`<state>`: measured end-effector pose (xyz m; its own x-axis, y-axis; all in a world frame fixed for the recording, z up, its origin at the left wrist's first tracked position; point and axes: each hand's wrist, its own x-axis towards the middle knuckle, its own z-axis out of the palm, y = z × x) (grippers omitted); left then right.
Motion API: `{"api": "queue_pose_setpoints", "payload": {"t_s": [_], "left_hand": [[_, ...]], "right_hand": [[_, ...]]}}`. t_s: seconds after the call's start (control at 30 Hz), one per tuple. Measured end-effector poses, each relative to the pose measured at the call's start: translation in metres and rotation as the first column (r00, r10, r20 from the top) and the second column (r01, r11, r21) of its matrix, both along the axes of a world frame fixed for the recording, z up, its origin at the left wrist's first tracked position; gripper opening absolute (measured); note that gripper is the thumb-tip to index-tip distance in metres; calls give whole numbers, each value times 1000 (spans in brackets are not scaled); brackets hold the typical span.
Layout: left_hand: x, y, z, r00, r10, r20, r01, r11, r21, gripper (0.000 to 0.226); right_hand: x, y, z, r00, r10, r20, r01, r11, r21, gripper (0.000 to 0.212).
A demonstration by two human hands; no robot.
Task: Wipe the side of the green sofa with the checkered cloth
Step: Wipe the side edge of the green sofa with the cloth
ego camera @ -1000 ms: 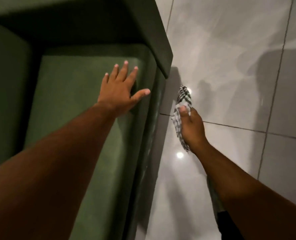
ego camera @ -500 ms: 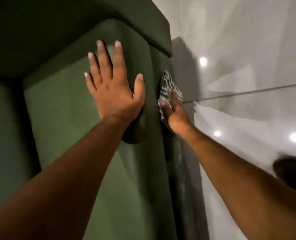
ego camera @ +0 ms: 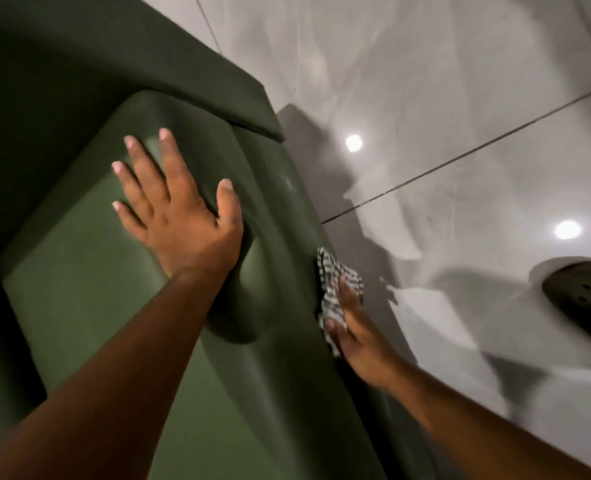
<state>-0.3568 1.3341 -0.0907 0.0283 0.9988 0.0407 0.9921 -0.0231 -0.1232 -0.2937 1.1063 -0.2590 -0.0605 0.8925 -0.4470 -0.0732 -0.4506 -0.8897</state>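
Observation:
The green sofa [ego camera: 90,306] fills the left half of the view, its seat cushion dented under my left hand [ego camera: 176,216], which lies flat with fingers spread and holds nothing. The sofa's outer side [ego camera: 294,216] runs down the middle of the frame. My right hand [ego camera: 356,334] presses the black-and-white checkered cloth [ego camera: 332,282] against that side, fingers flat over it. Part of the cloth is hidden under my palm.
Glossy grey floor tiles [ego camera: 460,98] with dark grout lines and bright light reflections spread to the right. A dark perforated clog [ego camera: 585,303] sits on the floor at the right edge. The sofa's backrest [ego camera: 148,64] crosses the top left.
My right hand went from hanging beside the sofa to pressing the cloth on its side, then slid nearer along it. The left hand stayed flat on the cushion as the view tilted.

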Motion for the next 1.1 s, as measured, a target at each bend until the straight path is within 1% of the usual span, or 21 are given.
{"api": "queue_pose_setpoints", "payload": {"t_s": [0.07,0.13,0.2,0.3,0.37,0.4,0.47,0.53,0.57,0.67,0.77,0.83,0.9,0.97,1.0,1.03,1.1], "left_hand": [[-1,0,-1,1000,2,-2,-2,1000,7,82],[0,0,-4,1000,-2,-20,3,1000,21,81],[-1,0,-7,999,-8,-39,10,999,40,81],[-3,1,-6,998,-8,-55,11,999,42,82],[-2,1,-7,998,-10,-65,12,999,35,83],[-2,1,-7,998,-11,-69,14,999,34,84],[-1,0,-7,998,-13,-65,15,999,29,84],[1,0,-6,998,-3,-64,4,1000,17,84],[2,0,-4,998,2,-66,-2,1000,11,84],[3,0,-1,997,7,-71,-7,1000,0,84],[4,1,-2,998,6,-67,-6,1000,-3,90],[4,0,-3,998,-3,-64,3,1000,-2,95],[2,0,-5,998,-12,-62,12,1000,4,96],[-1,1,-6,998,-18,-61,18,1000,5,96],[-2,0,-7,998,-15,-65,15,1000,3,96],[-2,0,-7,997,-13,-76,13,1000,5,96],[-1,0,-6,996,-17,-88,19,1000,20,97]], "right_hand": [[1,-5,3,997,77,-7,-77,996,-44,55],[0,28,1,998,45,-37,-48,995,-83,62],[0,96,-8,1000,24,-18,-26,993,-113,64],[-4,218,-26,999,30,-37,-30,1000,-4,71],[-3,272,-38,997,55,-56,-56,998,-16,82],[-1,285,-40,997,53,-50,-54,998,-18,83],[3,280,-31,999,31,-34,-32,999,-25,75],[10,252,-14,999,-28,-39,28,999,23,69],[9,228,-11,999,-21,-39,21,1000,19,67],[6,149,-8,997,72,-34,-70,996,60,62],[7,83,-8,993,116,-19,-115,991,70,68],[8,66,-6,993,111,-43,-109,992,64,70],[7,71,-7,991,113,-66,-110,993,46,63],[5,102,-7,995,79,-66,-77,997,27,56],[3,123,-8,998,55,-42,-54,998,37,53],[3,150,-9,999,41,-23,-40,998,42,52],[6,206,-13,1000,26,18,-27,997,68,64]]}}
